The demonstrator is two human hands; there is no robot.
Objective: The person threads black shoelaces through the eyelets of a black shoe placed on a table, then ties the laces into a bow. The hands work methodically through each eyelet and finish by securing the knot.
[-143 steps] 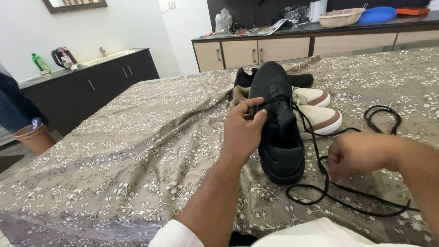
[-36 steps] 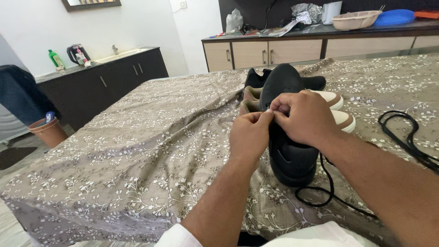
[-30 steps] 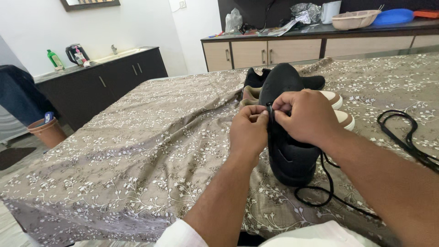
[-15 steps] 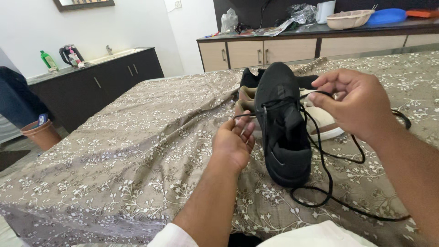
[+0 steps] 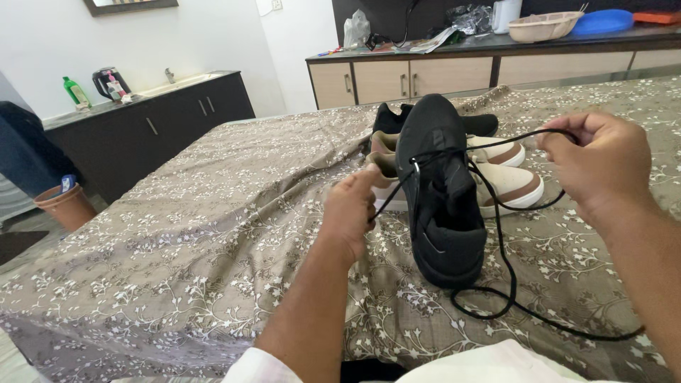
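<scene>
A black sneaker (image 5: 441, 191) stands on the bed with its heel toward me. A black shoelace (image 5: 500, 234) runs through its upper eyelets. My left hand (image 5: 351, 209) pinches one end of the lace to the left of the shoe. Off to the right and higher up, my right hand (image 5: 603, 159) is closed on the other end, and that stretch is drawn taut from the eyelets. The slack of the lace loops down on the bedspread near the heel.
A pair of cream and brown sneakers (image 5: 507, 174) and another black shoe (image 5: 390, 120) lie behind. The floral bedspread (image 5: 177, 241) covers the bed. A dark cabinet (image 5: 149, 135) with kettle stands left, a wooden sideboard (image 5: 440, 74) beyond, a terracotta pot (image 5: 67, 206) on the floor.
Both hands were together at the shoe's eyelets a second ago. They have since parted, the right hand pulling the lace out to the right and the left to the left.
</scene>
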